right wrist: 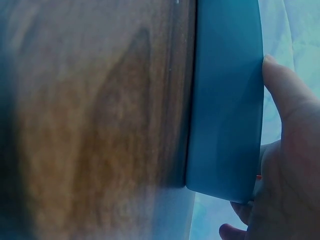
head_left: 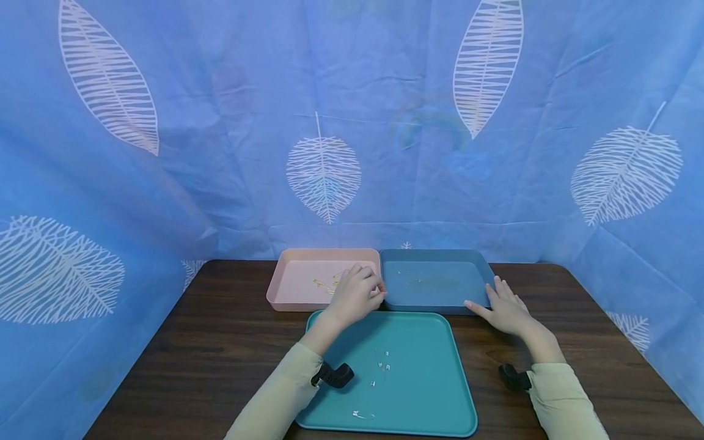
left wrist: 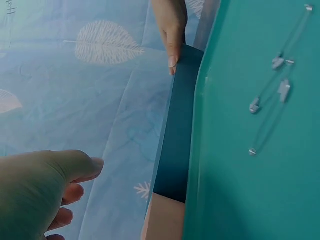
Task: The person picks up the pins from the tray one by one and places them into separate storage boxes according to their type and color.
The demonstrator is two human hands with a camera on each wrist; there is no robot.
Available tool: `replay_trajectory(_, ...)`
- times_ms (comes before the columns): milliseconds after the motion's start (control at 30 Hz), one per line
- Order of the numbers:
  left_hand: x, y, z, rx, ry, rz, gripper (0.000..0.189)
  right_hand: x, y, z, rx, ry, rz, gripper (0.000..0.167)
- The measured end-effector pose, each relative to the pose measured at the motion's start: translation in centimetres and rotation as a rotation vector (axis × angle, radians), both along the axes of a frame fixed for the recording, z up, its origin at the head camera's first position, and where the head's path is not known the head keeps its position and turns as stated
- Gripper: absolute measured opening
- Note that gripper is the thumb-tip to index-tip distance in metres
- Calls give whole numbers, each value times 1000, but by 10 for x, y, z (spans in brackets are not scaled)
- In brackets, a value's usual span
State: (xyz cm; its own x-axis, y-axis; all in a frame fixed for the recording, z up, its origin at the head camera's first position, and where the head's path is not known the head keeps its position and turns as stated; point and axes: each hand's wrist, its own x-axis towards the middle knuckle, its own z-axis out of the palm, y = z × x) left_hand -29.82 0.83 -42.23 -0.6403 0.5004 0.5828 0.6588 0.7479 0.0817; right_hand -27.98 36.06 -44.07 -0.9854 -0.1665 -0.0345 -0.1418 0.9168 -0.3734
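Observation:
My left hand (head_left: pixel 356 294) hangs over the right side of the pink tray (head_left: pixel 297 296), near its seam with the blue tray (head_left: pixel 426 299). In the left wrist view, that hand's fingers (left wrist: pixel 62 217) bend loosely below the thumb, and nothing shows between them. Gold safety pins (head_left: pixel 327 284) lie in the pink tray, partly behind the hand. My right hand (head_left: pixel 508 311) rests at the blue tray's front right corner, its fingers fairly straight. In the right wrist view, the thumb (right wrist: pixel 285 87) touches the rim. A few small silver pins (head_left: pixel 415 281) lie inside the blue tray.
A teal tray (head_left: pixel 423 391) stands in front of both smaller trays and holds several silver safety pins (head_left: pixel 363 415). Dark wooden tabletop (head_left: pixel 209 342) shows on both sides. A blue cloth with white leaf prints (head_left: pixel 385 183) surrounds the table at the back and sides.

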Motion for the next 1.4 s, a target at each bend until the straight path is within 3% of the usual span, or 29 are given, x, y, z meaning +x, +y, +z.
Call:
replay_trajectory(267,8,-9,-9,-38,-28,-32,9,0,0,0,-8,-2,1,97)
replay_trajectory(733,23,-27,-24,-111,-180,-120,4,-4,-2,1,6,0,-1,98)
replay_trajectory(900,27,-30,-24,-169,-260,-155,9,-4,-1,3,5,2,0,98)
replay_trajectory(1167,35,-28,-23,-243,-474,-188,11,-1,-3,2,-2,1,-5,98)
replay_trajectory(1400,36,-25,-26,-304,-514,-219,8,2,-2,2,5,8,-7,97)
